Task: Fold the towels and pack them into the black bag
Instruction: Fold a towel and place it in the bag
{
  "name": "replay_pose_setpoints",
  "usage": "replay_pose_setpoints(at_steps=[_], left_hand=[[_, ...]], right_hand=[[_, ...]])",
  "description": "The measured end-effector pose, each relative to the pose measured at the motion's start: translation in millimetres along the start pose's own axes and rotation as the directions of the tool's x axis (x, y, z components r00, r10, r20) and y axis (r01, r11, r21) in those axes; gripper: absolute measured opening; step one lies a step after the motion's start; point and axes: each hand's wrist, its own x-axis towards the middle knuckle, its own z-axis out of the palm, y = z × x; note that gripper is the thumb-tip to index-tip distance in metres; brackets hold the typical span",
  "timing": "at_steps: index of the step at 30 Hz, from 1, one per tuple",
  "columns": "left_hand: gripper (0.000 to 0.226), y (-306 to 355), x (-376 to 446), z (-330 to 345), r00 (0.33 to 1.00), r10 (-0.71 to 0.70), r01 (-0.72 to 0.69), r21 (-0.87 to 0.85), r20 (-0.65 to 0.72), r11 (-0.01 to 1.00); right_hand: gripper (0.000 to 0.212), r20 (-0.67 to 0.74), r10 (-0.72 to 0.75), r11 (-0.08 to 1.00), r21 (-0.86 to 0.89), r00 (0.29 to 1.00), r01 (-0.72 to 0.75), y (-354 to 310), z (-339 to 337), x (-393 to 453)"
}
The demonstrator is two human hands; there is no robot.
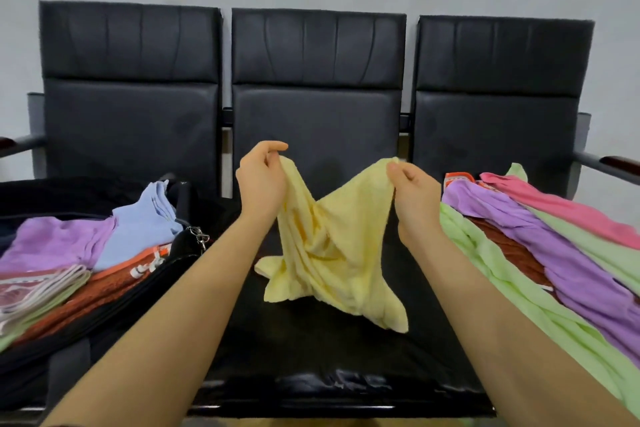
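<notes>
Three black seats [317, 340] in a row, black bag [194, 253] lying open at left with folded towels [62, 246] inside. Yellow towel [332, 246] hung crumpled over middle seat, top corners pinched separately by left hand [261, 180] and right hand [414, 196], lower edge touching the cushion.

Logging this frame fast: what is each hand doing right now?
Left hand: pinches one top corner of the yellow towel.
Right hand: pinches the towel's other top corner.
</notes>
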Motion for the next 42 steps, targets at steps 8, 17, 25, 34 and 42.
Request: replay_pose_setpoints(at_steps=[8,17,25,34,42], left_hand=[[0.049,60,44,-11,0.988,0.048,-0.046,-0.014,0.144,0.999],[0.041,79,65,-25,0.98,0.177,-0.194,0.239,0.092,0.952],[0.038,78,71,-28,0.994,0.073,-0.064,0.114,-0.078,0.991],[0.052,86,81,-28,1.0,0.009,-0.01,0.058,0.029,0.998],[0.055,88,91,-43,0.991,0.056,-0.077,0.179,0.123,0.981]], right_hand=[[0.016,-0.1,-0.112,0.992,0.042,0.989,0.117,-55,2,33],[0.014,-0.205,-0.158,0.985,0.038,0.966,0.169,-83,-8,59],[0.027,-0.346,-0.223,0.973,-0.024,0.912,0.229,-86,-24,70],[0.031,-0.35,-0.16,0.986,-0.01,0.923,0.167,-91,-33,80],[0.038,-0.273,-0.185,0.982,-0.006,0.944,0.19,-86,-37,73]])
